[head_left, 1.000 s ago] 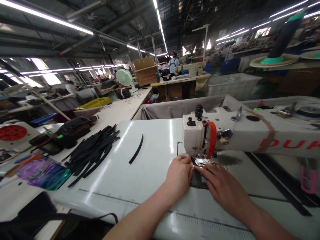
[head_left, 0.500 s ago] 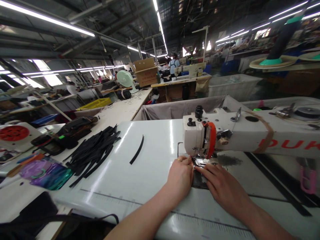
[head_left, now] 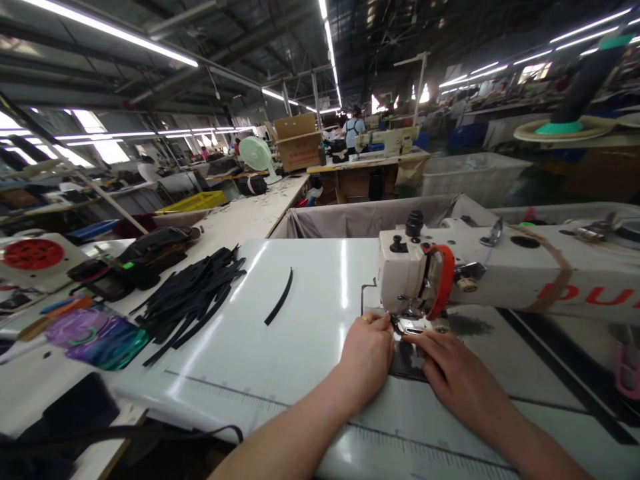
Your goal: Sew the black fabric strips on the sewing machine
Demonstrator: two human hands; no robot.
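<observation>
A white sewing machine (head_left: 480,267) stands at the right, with an orange guard at its needle end. My left hand (head_left: 367,350) is closed just left of the presser foot (head_left: 413,328), fingertips pinched together at the needle plate. From the other side my right hand (head_left: 453,363) reaches to the front of the foot, index finger leading and the other fingers bent beneath. Whatever small piece lies between the fingertips is hidden by them. Left of the hands, a single curved black strip (head_left: 279,297) lies on the white table (head_left: 310,347).
A heap of black strips (head_left: 200,293) is at the table's left, near a purple and teal pouch (head_left: 95,337). Long black strips (head_left: 565,373) lie under the machine arm. Printed ruler marks (head_left: 400,440) run along the front edge. Behind stand a fan (head_left: 256,157) and a cardboard box (head_left: 299,143).
The view has shifted slightly, so the table and machine sit a little differently. Both hands stay at the presser foot; the right fingertip is slightly farther from the left fingertips.
</observation>
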